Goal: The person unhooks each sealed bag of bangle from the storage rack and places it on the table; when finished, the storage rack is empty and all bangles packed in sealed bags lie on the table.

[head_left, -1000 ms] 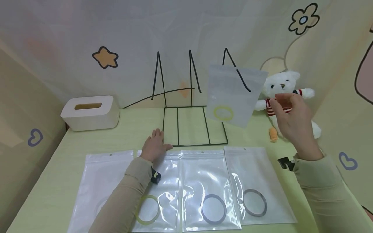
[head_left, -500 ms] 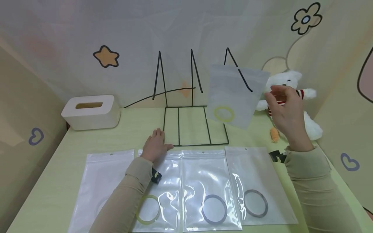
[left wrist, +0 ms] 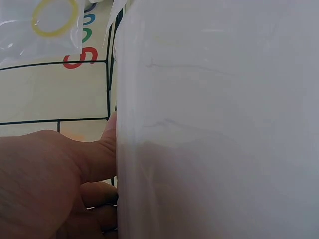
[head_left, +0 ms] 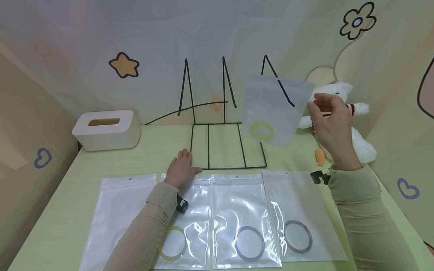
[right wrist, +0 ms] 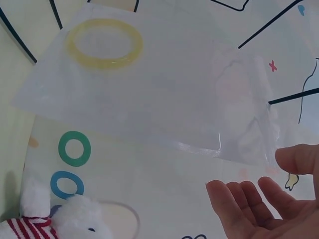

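Observation:
A black wire rack (head_left: pixel 225 168) with upright hooks stands on the table. From its right hook hangs a zip bag (head_left: pixel 274 98) holding a yellow ring (head_left: pixel 252 131), tilted slightly. My right hand (head_left: pixel 333 130) is beside the bag's right edge with thumb and fingers apart and nothing between them; in the right wrist view its fingertips (right wrist: pixel 216 189) are just off the bag's top end. My left hand (head_left: pixel 180 170) rests at the front left corner of the rack base; in the left wrist view a whitish bag (left wrist: pixel 224 124) covers part of it.
Several zip bags lie in a row in front, one with a yellow ring (head_left: pixel 184 241), one with a lavender ring (head_left: pixel 249 228), one with a grey ring (head_left: pixel 298 222). A white tissue box (head_left: pixel 108 133) stands back left, a white plush bear (head_left: pixel 362 146) back right.
My right hand has moved left and slightly up, closer to the hanging bag's edge, now overlapping the bear. The left hand and the row of bags have stayed in place.

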The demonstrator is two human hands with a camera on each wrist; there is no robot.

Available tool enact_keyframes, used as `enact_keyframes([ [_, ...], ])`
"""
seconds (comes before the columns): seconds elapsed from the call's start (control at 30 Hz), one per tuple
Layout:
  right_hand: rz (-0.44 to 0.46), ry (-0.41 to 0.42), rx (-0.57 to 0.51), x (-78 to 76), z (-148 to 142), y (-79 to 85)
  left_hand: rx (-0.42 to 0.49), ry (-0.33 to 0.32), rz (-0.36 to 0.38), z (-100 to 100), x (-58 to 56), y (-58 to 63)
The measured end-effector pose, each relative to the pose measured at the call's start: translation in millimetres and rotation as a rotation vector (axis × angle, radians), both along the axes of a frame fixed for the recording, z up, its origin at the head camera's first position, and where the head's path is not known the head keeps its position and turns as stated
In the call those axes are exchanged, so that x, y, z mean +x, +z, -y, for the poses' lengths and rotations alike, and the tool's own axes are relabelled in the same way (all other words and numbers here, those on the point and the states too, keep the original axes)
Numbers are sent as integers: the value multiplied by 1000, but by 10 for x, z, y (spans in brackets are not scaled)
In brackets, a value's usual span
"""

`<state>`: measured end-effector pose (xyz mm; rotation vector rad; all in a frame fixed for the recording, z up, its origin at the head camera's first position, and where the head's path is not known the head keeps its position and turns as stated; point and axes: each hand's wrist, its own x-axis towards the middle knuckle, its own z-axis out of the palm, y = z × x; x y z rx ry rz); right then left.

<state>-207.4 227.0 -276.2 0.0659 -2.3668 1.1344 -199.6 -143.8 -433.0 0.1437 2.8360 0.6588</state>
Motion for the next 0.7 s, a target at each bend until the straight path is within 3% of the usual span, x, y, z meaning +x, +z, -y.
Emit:
enact_keyframes([
  [0.7,34,19,-32,-71,65,32,-20,-6,-3,5,-13,-4],
])
